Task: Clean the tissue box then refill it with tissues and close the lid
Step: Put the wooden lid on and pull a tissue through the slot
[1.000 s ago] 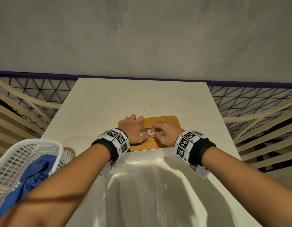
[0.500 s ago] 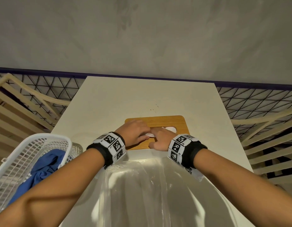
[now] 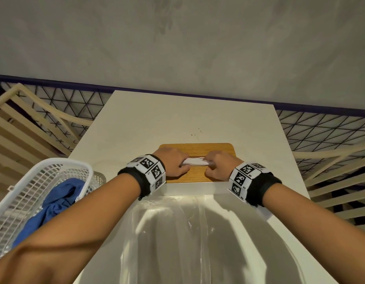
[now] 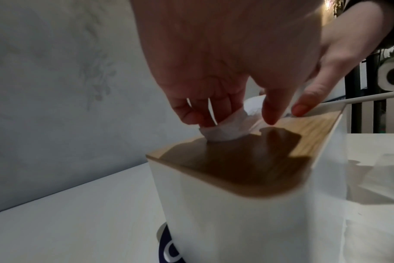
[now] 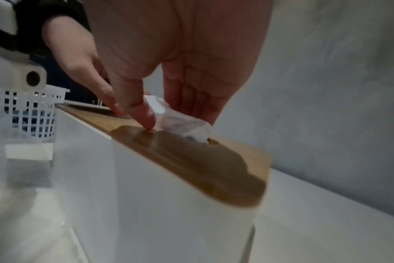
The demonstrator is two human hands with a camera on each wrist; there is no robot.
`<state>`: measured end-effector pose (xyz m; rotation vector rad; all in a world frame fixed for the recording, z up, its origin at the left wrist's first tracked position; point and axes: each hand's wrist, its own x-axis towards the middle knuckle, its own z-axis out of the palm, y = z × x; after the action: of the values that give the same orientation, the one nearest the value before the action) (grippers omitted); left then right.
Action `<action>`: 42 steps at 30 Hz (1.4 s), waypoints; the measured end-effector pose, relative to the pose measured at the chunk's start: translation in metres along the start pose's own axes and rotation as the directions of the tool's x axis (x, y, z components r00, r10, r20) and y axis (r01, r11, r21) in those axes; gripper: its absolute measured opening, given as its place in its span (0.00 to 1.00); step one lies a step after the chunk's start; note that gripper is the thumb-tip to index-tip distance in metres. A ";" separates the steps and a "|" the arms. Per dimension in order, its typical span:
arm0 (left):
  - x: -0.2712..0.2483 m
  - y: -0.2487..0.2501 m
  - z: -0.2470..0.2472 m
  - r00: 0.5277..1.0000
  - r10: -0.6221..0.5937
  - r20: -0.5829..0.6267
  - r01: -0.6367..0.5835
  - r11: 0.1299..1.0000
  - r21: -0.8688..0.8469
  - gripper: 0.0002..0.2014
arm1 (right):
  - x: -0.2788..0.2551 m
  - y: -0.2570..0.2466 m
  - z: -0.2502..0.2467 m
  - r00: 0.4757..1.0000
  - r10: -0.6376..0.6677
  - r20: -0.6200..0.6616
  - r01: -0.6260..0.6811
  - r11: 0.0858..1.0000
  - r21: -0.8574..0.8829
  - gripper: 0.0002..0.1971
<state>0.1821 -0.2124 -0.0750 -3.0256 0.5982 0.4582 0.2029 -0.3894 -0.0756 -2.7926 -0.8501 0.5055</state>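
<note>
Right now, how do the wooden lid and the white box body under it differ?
The wooden lid is brown with visible grain; the box body is plain white. The lid lies flat on top as a thin slab; the body stands upright beneath it with tall walls. A tissue, pinched by the left hand and right hand, comes up through the lid. Both have rounded corners.

Both hands, left hand (image 3: pixel 173 163) and right hand (image 3: pixel 219 168), on tissue (image 3: pixel 195 161) atop wooden lid (image 3: pixel 198 149)

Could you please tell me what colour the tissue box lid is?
The flat wooden lid is warm honey-brown with visible grain, clearest in the head view.
</note>
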 end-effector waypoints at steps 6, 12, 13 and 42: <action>0.006 0.003 -0.006 0.996 -0.048 0.073 0.044 0.997 0.064 0.18 | 0.003 0.009 -0.013 0.990 -0.099 -0.098 0.087 0.989 -0.116 0.10; 0.008 -0.001 -0.011 0.989 -0.073 0.125 0.069 0.997 0.032 0.19 | 0.002 0.019 -0.017 0.984 -0.177 0.016 0.167 0.894 -0.415 0.12; 0.007 -0.001 -0.011 0.990 -0.080 0.114 0.074 0.996 0.057 0.20 | 0.003 0.023 -0.020 0.989 -0.145 0.035 0.145 0.883 -0.447 0.13; -0.016 -0.033 0.022 0.939 -0.344 0.026 0.278 0.708 -0.649 0.09 | 0.017 0.019 0.002 0.977 0.095 0.193 -0.026 0.944 -0.330 0.23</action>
<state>0.1746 -0.1744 -0.0922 -3.7131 -0.1429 0.6026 0.2249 -0.3951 -0.0872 -3.1162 -0.9706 0.7389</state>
